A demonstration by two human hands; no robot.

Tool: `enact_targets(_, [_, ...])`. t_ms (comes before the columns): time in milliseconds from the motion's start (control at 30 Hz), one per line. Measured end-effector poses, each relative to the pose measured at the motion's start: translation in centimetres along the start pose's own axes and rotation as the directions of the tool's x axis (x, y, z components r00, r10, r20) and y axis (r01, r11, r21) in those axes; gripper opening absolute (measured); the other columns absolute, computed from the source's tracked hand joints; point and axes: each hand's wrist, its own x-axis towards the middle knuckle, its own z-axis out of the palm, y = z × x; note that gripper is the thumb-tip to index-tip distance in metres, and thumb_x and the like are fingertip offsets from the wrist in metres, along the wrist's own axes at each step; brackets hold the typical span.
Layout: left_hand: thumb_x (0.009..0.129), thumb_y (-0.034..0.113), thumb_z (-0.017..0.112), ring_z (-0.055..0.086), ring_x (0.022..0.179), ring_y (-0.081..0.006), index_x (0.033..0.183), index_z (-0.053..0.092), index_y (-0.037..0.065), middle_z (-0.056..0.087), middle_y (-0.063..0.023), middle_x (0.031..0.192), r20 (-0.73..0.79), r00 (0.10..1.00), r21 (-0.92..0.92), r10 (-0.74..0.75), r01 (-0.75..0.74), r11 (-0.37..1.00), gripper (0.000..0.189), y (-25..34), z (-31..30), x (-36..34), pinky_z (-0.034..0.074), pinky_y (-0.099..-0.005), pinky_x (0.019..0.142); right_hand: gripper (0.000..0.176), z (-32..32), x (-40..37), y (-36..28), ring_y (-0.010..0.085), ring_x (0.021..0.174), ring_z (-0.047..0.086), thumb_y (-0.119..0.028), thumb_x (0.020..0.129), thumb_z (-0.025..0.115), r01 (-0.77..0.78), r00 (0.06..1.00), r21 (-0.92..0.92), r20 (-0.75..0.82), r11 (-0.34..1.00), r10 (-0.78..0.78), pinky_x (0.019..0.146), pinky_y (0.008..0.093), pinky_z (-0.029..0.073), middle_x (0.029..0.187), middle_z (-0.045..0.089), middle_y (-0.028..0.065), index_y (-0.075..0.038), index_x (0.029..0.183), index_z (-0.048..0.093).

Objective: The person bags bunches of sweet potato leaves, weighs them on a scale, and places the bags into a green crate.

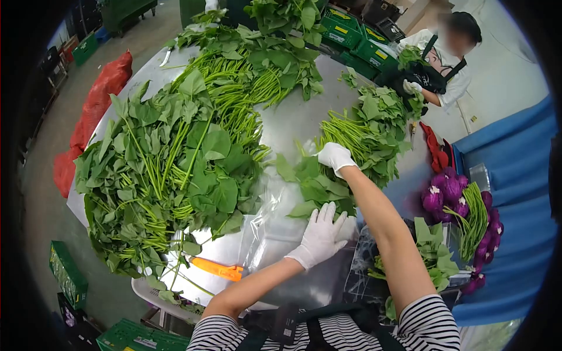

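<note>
My left hand [318, 237], in a white glove, lies with its fingers spread at the lower edge of a small bunch of leaves [316, 186] on the metal table [287, 126]. Bent over the top of that bunch is my gloved right hand [336, 157], its fingertips hidden or blurred near the stems. Just beyond it rests another bundle of leafy greens [366, 128]. Clear plastic film [275, 199] lies left of my hands. A large heap of greens [170, 169] covers the left side, with an orange-handled tool [216, 268] below it.
A co-worker [436, 64] holds greens at the upper right, by green crates [357, 41]. Purple-wrapped bundles [451, 193] hang or lie at the right, near a blue curtain [509, 164]. Red mesh sacks [96, 111] stand beyond the table's left edge.
</note>
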Motion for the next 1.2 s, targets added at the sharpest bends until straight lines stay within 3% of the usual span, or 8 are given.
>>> enact_targets(200, [0.079,0.025,0.067,0.047,0.118,-0.0361,0.124,0.052,0.006,0.047,-0.0218,0.128,-0.151,0.986,-0.256,0.078,-0.115,0.96,0.051,-1.2,-3.4,0.2,0.038,-0.0416,0.099,0.067,0.4,0.0,4.7,0.0356,0.105,0.06,-0.039,0.074,0.072,0.12,0.986,0.564,0.03,0.817,-0.165,0.087,0.0406,0.047,0.115,0.061,0.0244,0.009,0.119,0.055])
enact_targets(333, [0.085,0.017,0.06,0.058,0.098,-0.0253,0.111,0.059,0.004,0.061,-0.0137,0.106,-0.445,0.822,-0.638,-0.356,-0.013,0.77,0.029,-4.5,-6.5,3.0,0.047,-0.0336,0.085,0.079,-0.8,-2.2,5.1,0.0211,0.095,0.06,-0.033,0.077,0.072,0.09,0.985,0.691,0.045,0.717,-0.167,0.076,0.0312,0.049,0.115,0.06,0.0183,0.013,0.133,0.038])
enact_targets(533, [0.087,0.044,0.055,0.059,0.104,-0.0287,0.109,0.061,-0.002,0.062,-0.0211,0.108,-0.047,0.741,-0.652,-0.669,0.485,0.583,0.052,-12.2,-5.8,10.2,0.045,-0.0363,0.09,0.027,0.4,0.9,9.6,0.0127,0.068,0.058,-0.026,0.087,0.06,0.397,0.862,0.576,0.033,0.715,-0.505,0.063,0.027,0.046,0.076,0.063,0.0012,-0.002,0.097,0.065])
enact_targets(600, [0.085,0.052,0.055,0.059,0.106,-0.0309,0.108,0.061,-0.003,0.062,-0.0233,0.111,0.115,0.734,-0.532,-0.67,0.615,0.582,0.06,-12.6,-6.5,11.5,0.044,-0.0374,0.091,0.024,-2.1,-0.8,8.8,0.0083,0.062,0.052,-0.026,0.087,0.06,-0.01,0.915,0.939,0.146,0.342,-0.376,0.057,0.023,0.042,0.071,0.058,-0.0013,-0.005,0.097,0.066])
enact_targets(633, [0.082,0.057,0.055,0.058,0.106,-0.0328,0.108,0.062,-0.003,0.061,-0.0247,0.112,0.136,0.733,-0.416,-0.667,0.653,0.632,0.066,-12.4,-6.7,11.9,0.044,-0.0384,0.091,0.023,-4.5,-3.5,7.0,0.0062,0.06,0.05,-0.025,0.087,0.06,0.021,0.931,0.84,0.182,0.543,-0.317,0.054,0.0207,0.039,0.068,0.055,-0.0033,-0.005,0.096,0.066])
enact_targets(733, [0.077,0.064,0.056,0.058,0.106,-0.0352,0.105,0.065,-0.001,0.06,-0.0263,0.112,0.216,0.714,-0.203,-0.665,0.7,0.685,0.072,-12.1,-7.3,12.6,0.045,-0.0406,0.09,0.023,-4.5,-3.4,7.4,0.006,0.06,0.05,-0.024,0.086,0.061,0.099,0.892,0.811,0.184,0.577,-0.412,0.054,0.0208,0.039,0.069,0.055,-0.0038,-0.005,0.098,0.065])
enact_targets(1033, [0.08,0.049,0.06,0.063,0.097,-0.0288,0.099,0.066,0.002,0.067,-0.0173,0.099,0.143,0.816,-0.328,-0.56,0.573,0.751,0.051,-10.8,-6.7,10.5,0.048,-0.0371,0.084,0.028,-6.1,-10.3,4.7,0.0043,0.075,0.05,-0.018,0.089,0.063,0.298,0.89,0.841,-0.074,0.452,-0.45,0.069,0.0203,0.043,0.088,0.057,-0.0032,-0.002,0.111,0.058])
enact_targets(1200, [0.092,0.029,0.052,0.062,0.074,-0.018,0.108,0.052,0.0,0.067,-0.0101,0.088,-0.287,0.804,-0.92,-0.52,-0.081,0.383,0.032,-5.2,-9.6,5.2,0.048,-0.0297,0.068,0.035,-6.7,-15.5,2.5,0.0138,0.081,0.057,-0.02,0.086,0.066,0.53,0.839,0.647,-0.31,0.548,-0.446,0.076,0.0264,0.046,0.091,0.062,0.0055,0.0,0.113,0.054])
